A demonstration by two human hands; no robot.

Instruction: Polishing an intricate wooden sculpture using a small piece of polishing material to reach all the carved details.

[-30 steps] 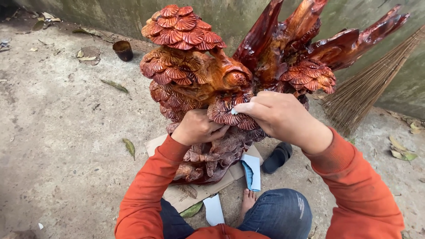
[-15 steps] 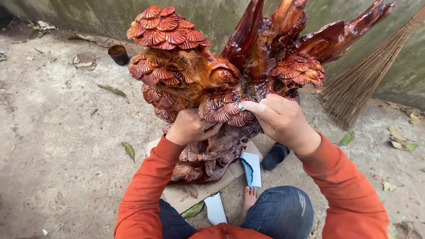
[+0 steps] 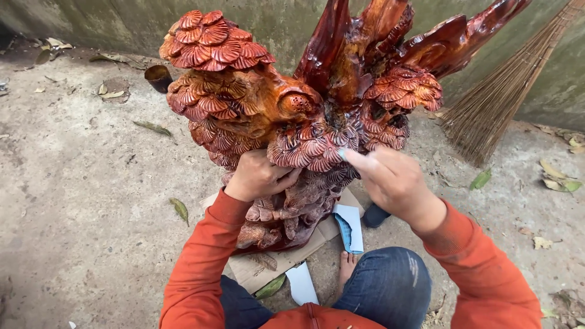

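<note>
Mid-frame, standing on cardboard [image 3: 259, 271]: red-brown carved wooden sculpture [image 3: 292, 116] (layered scale-like clusters). Left hand [image 3: 259, 176] curled against its lower middle; right hand [image 3: 393, 180] pinching something small and pale against a cluster. Right of frame: broom [image 3: 499, 97].

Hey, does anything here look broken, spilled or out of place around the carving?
Nothing looks damaged or spilled. The red-brown wood carving stands upright on flattened cardboard, steadied by the left hand while the right hand touches its scales. Only dry leaves litter the concrete ground, near a broom.
</note>
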